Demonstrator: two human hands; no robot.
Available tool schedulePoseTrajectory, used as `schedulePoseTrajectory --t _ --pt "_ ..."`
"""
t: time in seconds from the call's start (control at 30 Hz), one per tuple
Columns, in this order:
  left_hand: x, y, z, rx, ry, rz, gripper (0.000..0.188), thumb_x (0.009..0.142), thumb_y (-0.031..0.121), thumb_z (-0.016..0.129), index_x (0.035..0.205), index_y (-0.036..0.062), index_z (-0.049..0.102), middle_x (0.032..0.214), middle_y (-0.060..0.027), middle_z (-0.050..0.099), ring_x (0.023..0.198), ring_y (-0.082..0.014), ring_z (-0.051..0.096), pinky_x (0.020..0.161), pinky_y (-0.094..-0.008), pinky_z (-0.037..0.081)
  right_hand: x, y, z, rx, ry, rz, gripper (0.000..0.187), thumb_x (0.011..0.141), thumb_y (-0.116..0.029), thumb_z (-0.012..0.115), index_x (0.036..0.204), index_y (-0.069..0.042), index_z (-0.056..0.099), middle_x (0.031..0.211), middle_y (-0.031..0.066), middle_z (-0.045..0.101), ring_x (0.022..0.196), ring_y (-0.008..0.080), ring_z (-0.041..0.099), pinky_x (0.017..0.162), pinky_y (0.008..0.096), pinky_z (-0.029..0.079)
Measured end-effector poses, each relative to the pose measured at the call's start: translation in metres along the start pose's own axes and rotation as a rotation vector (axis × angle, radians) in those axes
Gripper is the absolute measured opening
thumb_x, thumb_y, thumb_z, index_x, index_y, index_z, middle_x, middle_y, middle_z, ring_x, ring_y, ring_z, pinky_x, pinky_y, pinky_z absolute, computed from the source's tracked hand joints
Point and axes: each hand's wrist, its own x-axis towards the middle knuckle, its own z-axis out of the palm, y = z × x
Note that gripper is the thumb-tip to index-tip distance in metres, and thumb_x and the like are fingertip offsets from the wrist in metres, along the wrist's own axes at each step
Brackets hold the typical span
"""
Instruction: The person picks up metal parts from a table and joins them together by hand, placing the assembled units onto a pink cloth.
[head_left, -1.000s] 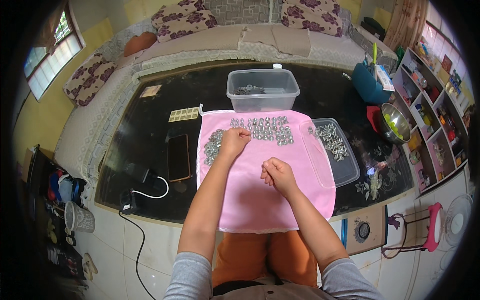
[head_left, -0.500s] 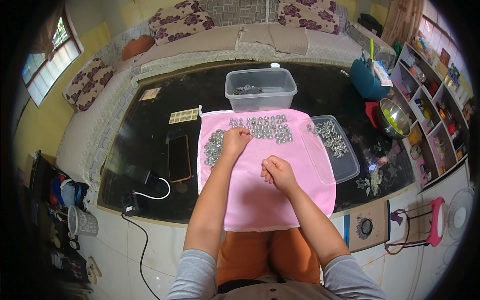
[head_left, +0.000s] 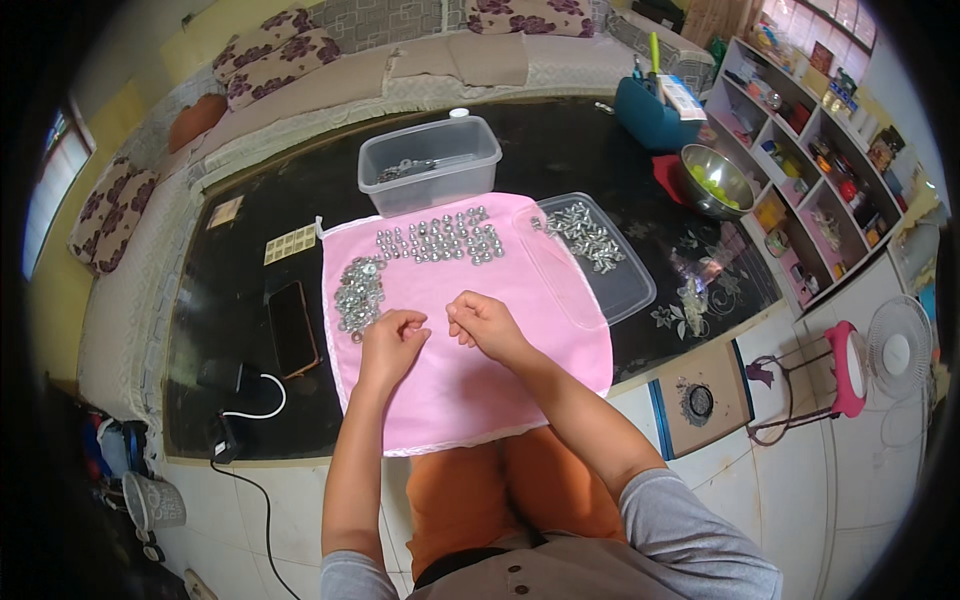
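Observation:
A pink cloth [head_left: 440, 400] is spread before me on the black tabletop. Over its left part is my left hand [head_left: 396, 338], fingers curled and pinched, just below a loose heap of small shiny metal pieces [head_left: 357, 292]. My right hand [head_left: 484, 322] hovers over the cloth's middle, closed with its fingertips drawn together, a small gap from the left hand. Whatever either hand holds is too small or hidden. Along the cloth's far edge, small dome-shaped metal pieces [head_left: 440, 240] stand in rows. To the right, a clear shallow tray [head_left: 630, 285] holds many silver screw-like parts [head_left: 590, 236].
Behind the cloth stands a clear plastic tub [head_left: 430, 185] with dark metal parts. A phone [head_left: 293, 330] and a charger cable [head_left: 262, 405] lie left. A transparent lid [head_left: 560, 262] overlaps the cloth's right side. Farther right are a steel bowl [head_left: 735, 190] and a teal container [head_left: 650, 115].
My left hand has drawn back from the rows of metal pieces toward me, coming down beside the heap. My right hand stays closed, and the two hands are nearer level. The view has shifted right.

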Motion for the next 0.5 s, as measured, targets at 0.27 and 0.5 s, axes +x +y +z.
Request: schedulePoseTrajectory --t 0.27,0.5 --pt "-0.015 -0.011 0.004 -0.127 0.113 -0.003 0.013 0.068 0.001 0.062 0.08 -0.0008 0.061 0.068 -0.004 0.054 0.057 -0.0073 0.049 0.055 -0.018 0.041 -0.011 -0.037 -0.074 -0.505 0.335 -0.251 0.007 0.074 -0.011 0.055 0.074 -0.004 0.055 0.061 0.0031 0.054 0.054 0.0093 0.05 0.05 0.0236 0.042" --pt "-0.013 -0.01 0.007 -0.14 0.104 0.001 0.011 0.068 0.001 0.063 0.078 0.0006 0.062 0.067 -0.0037 0.054 0.057 -0.0076 0.049 0.054 -0.0185 0.041 0.004 -0.051 -0.152 -1.112 0.5 -0.291 0.015 0.068 -0.005 0.052 0.081 -0.004 0.059 0.084 0.0144 0.056 0.079 0.0292 0.055 0.07 0.0362 0.043"
